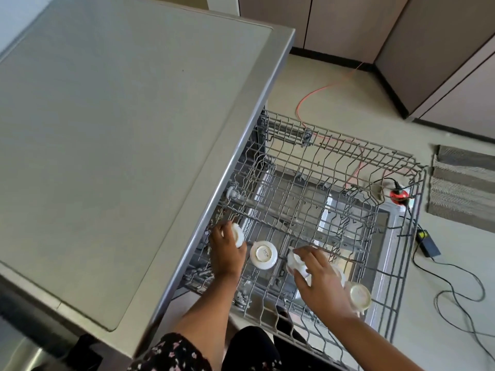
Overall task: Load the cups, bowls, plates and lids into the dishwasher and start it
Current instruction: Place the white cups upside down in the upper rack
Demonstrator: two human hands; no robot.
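Two bare hands reach into the pulled-out grey wire upper rack [334,167] of a dishwasher, seen from above. The left hand [226,250] curls its fingers round a small white ceramic cup [237,235], held tipped on its side at the rack's near-left corner, just under the edge of the broad grey matte countertop [107,129]. Just beside it, a white upturned cup with a printed base [263,254] stands in the rack, between the two hands. The right hand [318,279] grips a blurred white cup [296,262] from above, fingers bent over it and thumb towards the middle cup; how that cup is turned cannot be told. By the right wrist a cream-white upturned cup [359,293] sits in the rack's near-right part. Under the wires the steel inner face of the open dishwasher door [385,228] shows. On the pale floor beyond lie a thin orange cable [321,89], a round red plug [399,195], a black power brick [430,246] with a black cable [455,279], and a striped grey mat [463,183].
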